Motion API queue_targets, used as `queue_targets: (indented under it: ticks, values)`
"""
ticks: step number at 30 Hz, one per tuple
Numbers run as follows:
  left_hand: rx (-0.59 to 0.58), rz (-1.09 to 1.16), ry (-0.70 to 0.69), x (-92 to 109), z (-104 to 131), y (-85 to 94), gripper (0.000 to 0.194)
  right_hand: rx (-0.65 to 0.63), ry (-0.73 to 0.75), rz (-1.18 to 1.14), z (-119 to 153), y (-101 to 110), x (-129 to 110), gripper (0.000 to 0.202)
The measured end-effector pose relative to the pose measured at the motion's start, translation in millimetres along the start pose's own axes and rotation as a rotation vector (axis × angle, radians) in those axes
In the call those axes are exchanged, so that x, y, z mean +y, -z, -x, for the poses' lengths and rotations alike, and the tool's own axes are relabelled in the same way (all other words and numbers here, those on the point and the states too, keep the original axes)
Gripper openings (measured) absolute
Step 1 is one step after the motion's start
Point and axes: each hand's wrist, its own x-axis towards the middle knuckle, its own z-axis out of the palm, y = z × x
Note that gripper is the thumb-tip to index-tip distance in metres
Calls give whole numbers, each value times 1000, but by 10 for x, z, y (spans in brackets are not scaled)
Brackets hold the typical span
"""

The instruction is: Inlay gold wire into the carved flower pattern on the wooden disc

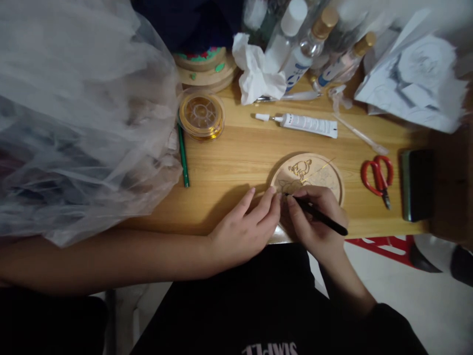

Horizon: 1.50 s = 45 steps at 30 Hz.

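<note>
L hand (246,227): fingers loosely spread, tips at near-L edge of 1 round wooden plaque (283,171) w/ gold wire (300,168), just beyond both hands. R hand (321,237) pinches 1 slim black tool (328,222) over it. Farther off: 1 white nozzle tube (309,125), 2 gold-capped bottles (303,56). R of R hand: 1 pr. red-handled nippers (379,180).

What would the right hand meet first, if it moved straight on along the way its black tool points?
Probably the left hand: its fingertips lie just beyond the tip of the black tool in the right hand. Depth is unclear, so it might pass above them.
</note>
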Motion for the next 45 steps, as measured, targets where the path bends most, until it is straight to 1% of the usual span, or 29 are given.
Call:
queue_targets:
  ticks: [3,7,14,21,26,29,32,35,40,45]
  values:
    - [12,-4,4,-2,1,4,47,-17,18,5,-3,11,11,11]
    - [-6,-19,-2,-5,4,4,47,-57,50,-17,-38,43,40,8]
    - [-14,-27,-9,-10,4,19,47,-170,234,-40,-186,140,104,12]
    - [-4,-36,-12,-15,-2,28,46,-318,487,-67,-341,205,202,13]
    - [-4,-22,-12,-12,2,28,46,-424,634,30,-446,267,181,11]
    - [-5,-20,-11,-16,-1,27,46,-447,681,85,-485,294,162,10]
    - [-14,-22,-22,-19,-3,29,46,-460,678,92,-498,296,168,9]
    - [-30,-30,-26,-18,-4,32,49,-456,625,33,-483,283,202,9]
    - [-35,-37,-27,-15,-9,31,51,-318,467,-80,-399,277,240,15]
    - [-49,-23,-30,-15,-11,27,55,-209,400,-35,-294,246,187,8]
